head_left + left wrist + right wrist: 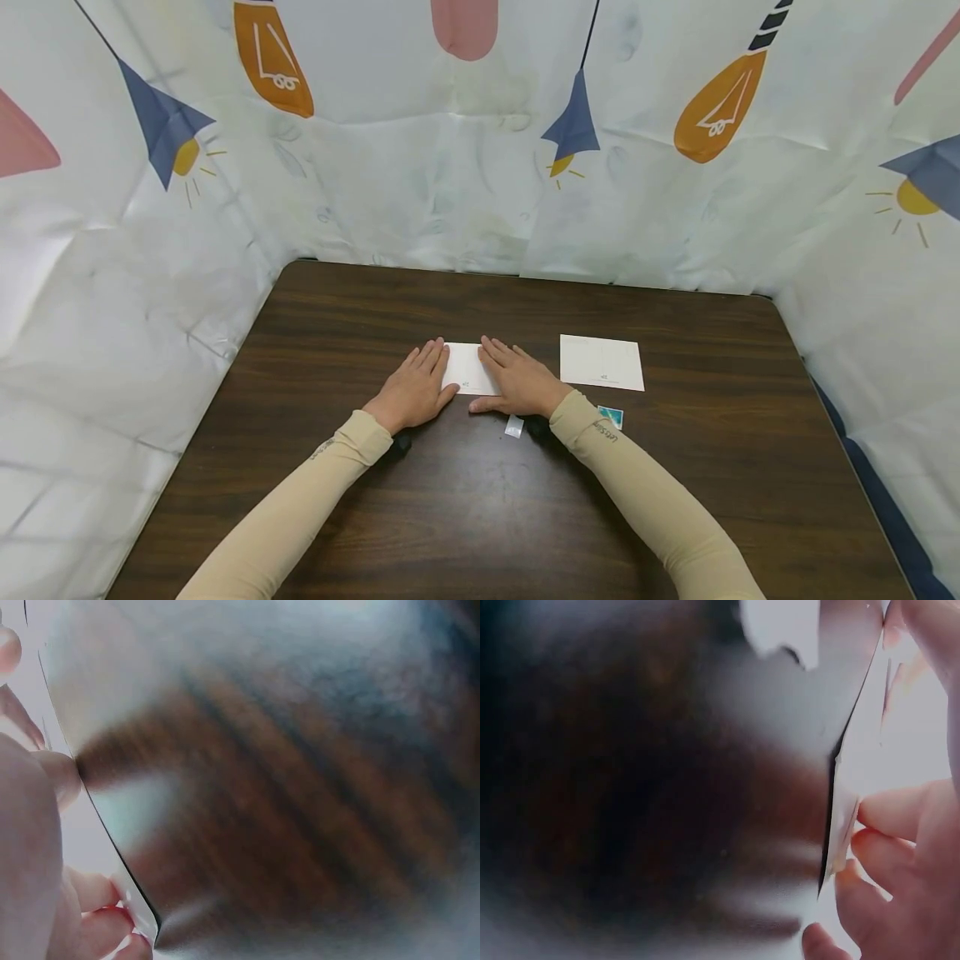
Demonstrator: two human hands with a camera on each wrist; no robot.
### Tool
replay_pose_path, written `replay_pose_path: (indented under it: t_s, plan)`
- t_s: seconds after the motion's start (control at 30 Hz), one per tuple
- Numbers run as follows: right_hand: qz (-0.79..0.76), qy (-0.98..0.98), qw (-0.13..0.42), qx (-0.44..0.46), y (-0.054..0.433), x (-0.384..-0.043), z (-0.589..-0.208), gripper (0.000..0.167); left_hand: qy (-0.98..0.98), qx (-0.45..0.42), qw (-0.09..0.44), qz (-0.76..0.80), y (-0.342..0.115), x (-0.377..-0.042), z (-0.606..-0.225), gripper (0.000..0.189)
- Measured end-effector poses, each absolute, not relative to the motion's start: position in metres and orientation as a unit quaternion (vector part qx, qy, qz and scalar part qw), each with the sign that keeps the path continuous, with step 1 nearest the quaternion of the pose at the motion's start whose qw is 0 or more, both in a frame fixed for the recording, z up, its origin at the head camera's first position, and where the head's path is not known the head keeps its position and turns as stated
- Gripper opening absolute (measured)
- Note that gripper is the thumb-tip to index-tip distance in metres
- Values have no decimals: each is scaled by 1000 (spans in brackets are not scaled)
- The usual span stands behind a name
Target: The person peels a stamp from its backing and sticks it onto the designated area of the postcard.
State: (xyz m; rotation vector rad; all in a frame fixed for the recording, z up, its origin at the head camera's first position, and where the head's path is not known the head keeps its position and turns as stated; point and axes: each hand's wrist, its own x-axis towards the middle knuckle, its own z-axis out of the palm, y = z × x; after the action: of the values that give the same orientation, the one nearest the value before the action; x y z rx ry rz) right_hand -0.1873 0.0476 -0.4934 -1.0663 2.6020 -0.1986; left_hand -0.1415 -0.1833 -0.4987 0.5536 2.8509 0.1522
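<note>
A white card [469,371] with a small printed mark near its lower edge lies flat on the dark wooden table. On its left side rests my left hand [415,385], fingers straight and thumb at the card's near edge. My right hand [519,382] lies over the right side, fingers extended and thumb pointing left. Both wrist views are blurred, but they show the left fingers [94,892] and right fingers [889,814] along the card's edge. The card's two ends are hidden beneath the hands.
Right of my right hand lies a second white card [601,362] with faint printing. A small blue-green stamp-like piece [611,416] sits partly behind the right sleeve. A small pale, shiny piece [513,427] lies below the right hand. Patterned white fabric [420,200] surrounds the table [480,517].
</note>
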Motion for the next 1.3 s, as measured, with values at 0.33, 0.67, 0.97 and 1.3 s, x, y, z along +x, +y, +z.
replay_pose_path:
  t_s: [0.33, 0.67, 0.97, 1.3]
  plan:
    - [-49, 908, 186, -372, 49, -188, -491, 116, 974, 188, 117, 56, -182, -142, -495, 75]
    - [-15, 911, 200, -359, 49, -183, -492, 115, 976, 180, 114, 54, -179, -139, -495, 75]
    - [-17, 911, 203, -358, 57, -178, -487, 111, 977, 177, 114, 44, -178, -138, -492, 75]
    - [-24, 916, 195, -350, 67, -174, -487, 112, 977, 174, 115, 54, -180, -139, -494, 75]
